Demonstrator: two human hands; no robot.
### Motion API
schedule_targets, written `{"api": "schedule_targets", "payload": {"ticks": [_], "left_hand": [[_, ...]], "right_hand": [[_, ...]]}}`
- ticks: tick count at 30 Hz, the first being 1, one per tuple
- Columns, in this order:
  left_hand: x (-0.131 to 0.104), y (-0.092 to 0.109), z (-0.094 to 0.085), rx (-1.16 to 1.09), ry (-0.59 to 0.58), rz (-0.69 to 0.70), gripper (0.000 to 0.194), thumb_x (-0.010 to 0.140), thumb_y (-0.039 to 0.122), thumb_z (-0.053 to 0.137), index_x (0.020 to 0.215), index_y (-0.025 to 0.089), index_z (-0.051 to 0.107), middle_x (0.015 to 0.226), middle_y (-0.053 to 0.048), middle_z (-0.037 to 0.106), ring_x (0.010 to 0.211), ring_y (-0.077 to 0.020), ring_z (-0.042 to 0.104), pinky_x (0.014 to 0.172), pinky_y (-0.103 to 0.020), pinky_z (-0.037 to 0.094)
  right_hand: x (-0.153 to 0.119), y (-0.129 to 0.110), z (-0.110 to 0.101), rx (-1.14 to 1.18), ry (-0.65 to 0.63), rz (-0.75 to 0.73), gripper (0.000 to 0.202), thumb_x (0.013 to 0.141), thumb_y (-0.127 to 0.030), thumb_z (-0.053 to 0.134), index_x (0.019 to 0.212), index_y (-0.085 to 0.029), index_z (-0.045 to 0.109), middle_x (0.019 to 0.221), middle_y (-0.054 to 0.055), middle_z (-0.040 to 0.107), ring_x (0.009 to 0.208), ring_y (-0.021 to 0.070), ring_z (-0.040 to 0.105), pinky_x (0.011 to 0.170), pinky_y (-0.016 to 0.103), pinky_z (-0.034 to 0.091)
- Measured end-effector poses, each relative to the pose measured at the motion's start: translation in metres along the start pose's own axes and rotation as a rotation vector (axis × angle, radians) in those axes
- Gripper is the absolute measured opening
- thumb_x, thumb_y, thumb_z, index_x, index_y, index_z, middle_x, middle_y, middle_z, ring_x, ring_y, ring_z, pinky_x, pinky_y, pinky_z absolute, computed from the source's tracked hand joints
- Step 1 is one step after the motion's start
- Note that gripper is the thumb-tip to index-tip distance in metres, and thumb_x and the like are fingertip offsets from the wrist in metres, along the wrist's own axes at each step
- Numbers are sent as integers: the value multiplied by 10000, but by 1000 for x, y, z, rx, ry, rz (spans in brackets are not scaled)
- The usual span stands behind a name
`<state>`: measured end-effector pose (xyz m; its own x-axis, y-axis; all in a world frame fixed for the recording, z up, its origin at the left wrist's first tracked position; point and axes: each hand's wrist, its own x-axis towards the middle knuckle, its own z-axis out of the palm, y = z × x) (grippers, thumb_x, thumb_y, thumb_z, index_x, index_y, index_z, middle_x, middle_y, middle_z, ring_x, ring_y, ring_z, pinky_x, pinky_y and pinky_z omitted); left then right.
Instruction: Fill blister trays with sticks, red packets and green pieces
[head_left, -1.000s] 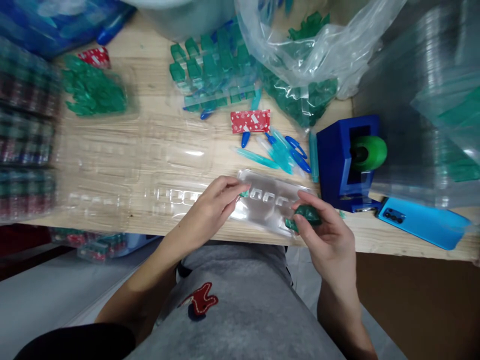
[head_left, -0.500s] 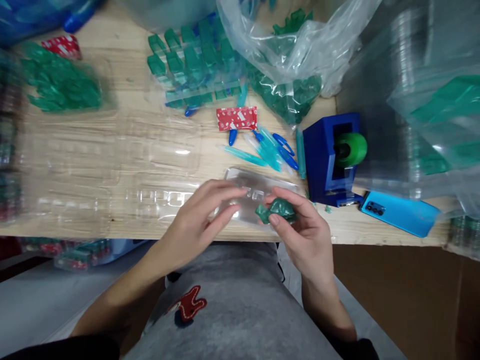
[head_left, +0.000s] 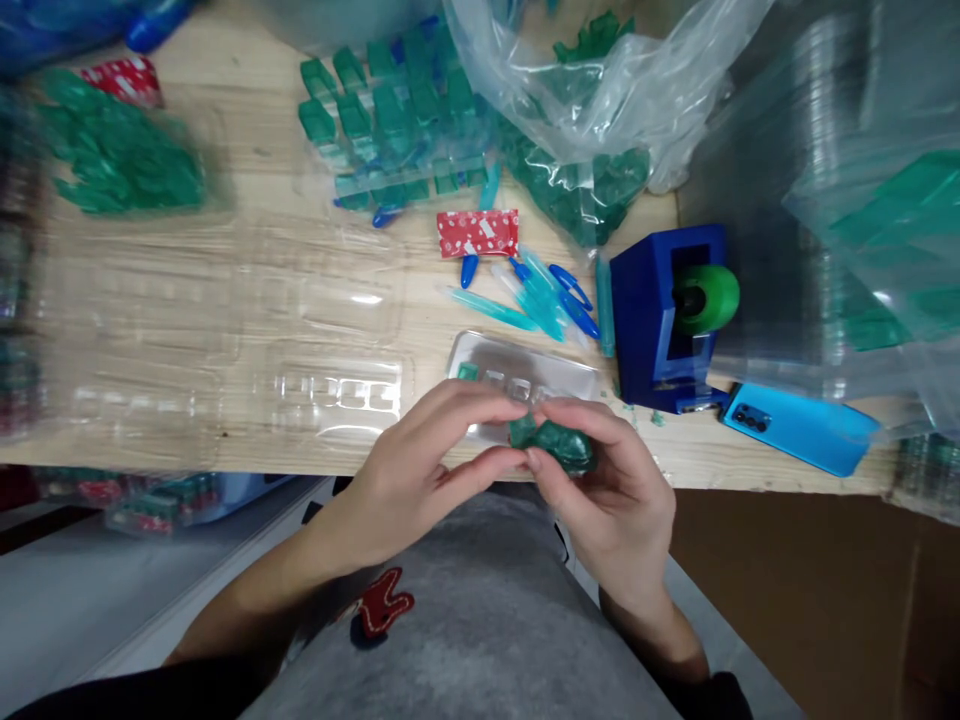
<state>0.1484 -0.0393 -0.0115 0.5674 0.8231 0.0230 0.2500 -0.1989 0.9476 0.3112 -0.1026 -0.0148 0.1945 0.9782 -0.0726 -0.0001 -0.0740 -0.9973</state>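
Note:
Several green translucent pieces (head_left: 566, 446) are cupped in my right hand (head_left: 619, 490), its thumb and fingers closed round them. My left hand (head_left: 431, 460) pinches one small green piece (head_left: 521, 431) at the left edge of that bunch, and the fingertips of both hands nearly meet. Just beyond them lies a clear plastic tray (head_left: 555, 372) with small square hollows. A green piece (head_left: 467, 372) sits at its left end. My fingers hide the tray's near side.
A blue tape dispenser (head_left: 637, 320) and a blue phone (head_left: 806, 430) lie to the right. Beyond the tray are pens (head_left: 551, 300), a red packet (head_left: 478, 233), green pieces in a plastic bag (head_left: 577, 190) and green blocks (head_left: 390, 120). Clear trays (head_left: 322, 300) cover the left.
My left hand has moved right to the bunch and closed on a piece. A green piece now shows in the tray's left end, where my left fingers were. My right hand has shifted slightly nearer my body.

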Motion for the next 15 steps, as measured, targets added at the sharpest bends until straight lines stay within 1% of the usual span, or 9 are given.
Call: {"api": "schedule_targets", "payload": {"ticks": [3,5,7,9,11,13,15], "left_hand": [[0,0,0,-117,13,-58,243,875,183,649,1108,252,645,1001,-17,695,921,-128,658,834,-242,547],[1,0,-1,-244,31,-155,183,880,212,650,1056,249,684,951,-13,711,849,-122,668,757,-220,553],[0,-2,-2,-386,52,-260,151,883,267,653,1021,254,713,924,-10,729,789,-119,675,707,-210,556],[-1,-3,-2,-516,56,-325,162,878,325,660,1005,256,732,906,-11,738,742,-114,674,692,-209,559],[-2,-4,-1,-618,39,-358,185,872,361,663,992,244,742,899,-22,738,719,-115,673,696,-220,566],[-2,-4,0,-684,19,-383,189,876,368,656,977,235,744,889,-25,731,704,-111,670,685,-223,569],[-2,-4,2,-704,13,-394,189,887,371,642,966,229,737,861,-20,724,698,-108,667,678,-223,567]], "right_hand": [[-1,-1,0,79,-15,40,379,854,-70,655,1130,-328,650,1055,-27,677,955,120,654,823,265,567],[-1,-2,-1,123,-17,75,308,882,-85,624,1094,-307,657,998,-28,657,816,88,648,724,227,560],[0,-4,-2,113,-4,73,249,902,-98,601,1053,-284,666,954,-30,638,734,66,614,674,206,536],[1,-6,-2,61,-7,48,205,896,-105,614,1008,-266,673,923,-32,637,757,67,602,702,205,522],[3,-6,-2,21,-40,26,179,885,-110,633,978,-257,673,906,-33,644,824,76,607,761,210,516],[5,-7,-2,14,-77,12,174,879,-114,641,978,-255,667,900,-34,642,865,80,613,793,212,512],[6,-7,-1,15,-91,5,186,876,-118,644,997,-258,660,910,-33,637,882,81,616,797,210,512]]}}
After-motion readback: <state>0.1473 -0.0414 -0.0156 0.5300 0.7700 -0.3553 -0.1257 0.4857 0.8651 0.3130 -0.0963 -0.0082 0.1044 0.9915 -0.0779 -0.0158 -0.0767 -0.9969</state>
